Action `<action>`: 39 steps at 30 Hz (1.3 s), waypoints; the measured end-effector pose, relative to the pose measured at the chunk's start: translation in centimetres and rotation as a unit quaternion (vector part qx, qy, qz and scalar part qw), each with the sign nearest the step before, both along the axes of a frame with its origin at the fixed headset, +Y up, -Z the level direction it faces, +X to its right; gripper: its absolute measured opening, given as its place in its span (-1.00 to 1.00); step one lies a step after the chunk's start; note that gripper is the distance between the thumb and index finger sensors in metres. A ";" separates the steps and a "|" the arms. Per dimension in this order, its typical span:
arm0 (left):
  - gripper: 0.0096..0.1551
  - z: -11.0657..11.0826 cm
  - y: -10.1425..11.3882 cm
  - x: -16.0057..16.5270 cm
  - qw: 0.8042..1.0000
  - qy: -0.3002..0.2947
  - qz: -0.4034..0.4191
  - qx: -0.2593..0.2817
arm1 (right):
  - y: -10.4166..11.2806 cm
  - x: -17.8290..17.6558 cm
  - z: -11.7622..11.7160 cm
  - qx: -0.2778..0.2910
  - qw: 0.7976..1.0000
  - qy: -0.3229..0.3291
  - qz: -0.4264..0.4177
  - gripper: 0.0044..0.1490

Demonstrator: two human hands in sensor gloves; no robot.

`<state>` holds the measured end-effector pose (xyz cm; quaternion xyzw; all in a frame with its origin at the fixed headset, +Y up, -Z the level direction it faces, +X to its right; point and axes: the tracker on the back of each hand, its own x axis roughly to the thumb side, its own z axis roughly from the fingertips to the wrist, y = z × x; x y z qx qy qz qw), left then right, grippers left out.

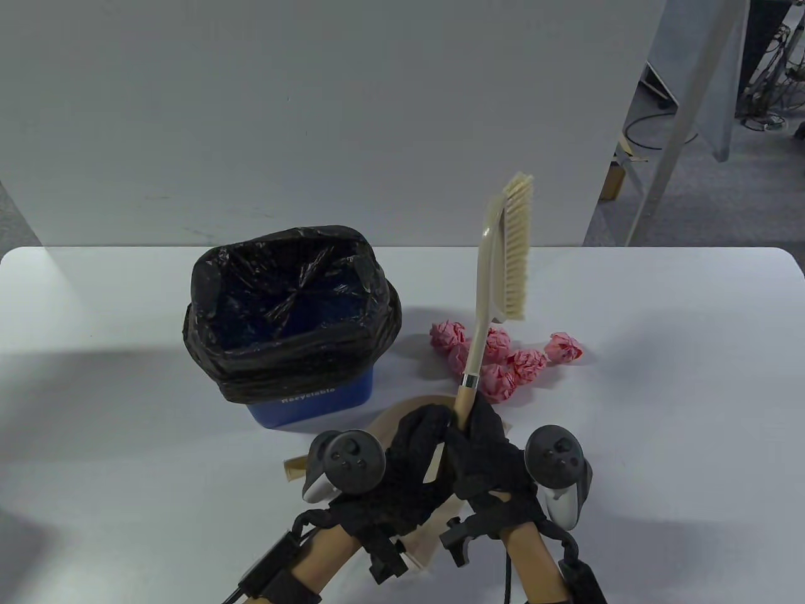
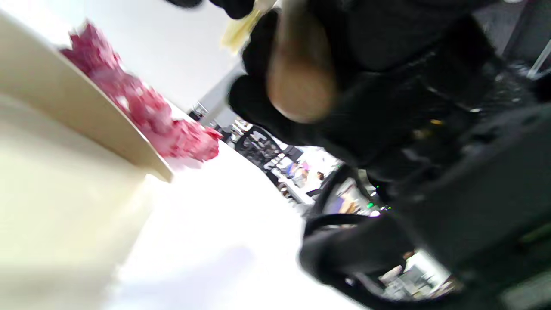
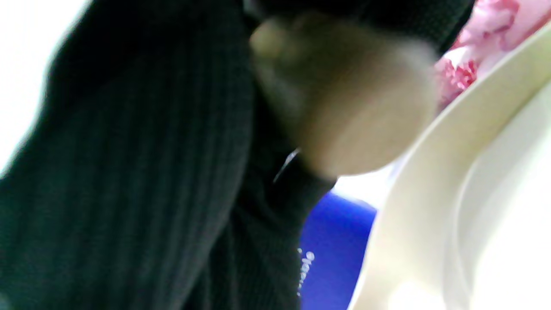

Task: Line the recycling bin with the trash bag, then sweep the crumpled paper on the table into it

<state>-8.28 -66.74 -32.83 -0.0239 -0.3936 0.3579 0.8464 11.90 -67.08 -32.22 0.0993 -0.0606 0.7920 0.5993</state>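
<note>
Bin already lined with trash bag; sweeping step starting. Both hands, left hand and right hand, clamped on brush handle, head raised. Crumpled paper on counter, right of bin, beyond dustpan. Next, likely: lower bristles behind paper, free one hand for dustpan.

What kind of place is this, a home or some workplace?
Probably a lab or office workspace set up for recording. A plain white table stands before a bare partition panel, and cables lie on grey carpet behind it. Both hands wear trackers.
</note>
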 end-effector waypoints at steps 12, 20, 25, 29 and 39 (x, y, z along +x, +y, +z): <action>0.08 -1.8 1.8 -7.2 0.974 0.118 -0.193 -0.007 | -0.5 1.7 -0.5 -0.032 0.997 0.053 -0.053 -0.16; 0.07 -2.5 0.7 -7.7 0.971 0.115 -0.205 -0.047 | -2.4 2.5 -1.7 -0.167 0.972 0.118 -0.115 -0.17; 0.06 -2.7 -0.3 -7.0 0.966 0.102 -0.228 -0.072 | -2.5 4.3 -1.6 -0.228 0.964 0.093 -0.102 -0.18; 0.06 -2.5 -0.3 -6.6 0.960 0.100 -0.249 -0.072 | -2.0 6.5 -1.0 -0.247 0.967 0.037 -0.048 -0.19; 0.05 -2.7 -0.8 -6.5 0.950 0.111 -0.277 -0.094 | -1.3 10.0 -0.2 -0.235 0.969 -0.065 -0.049 -0.19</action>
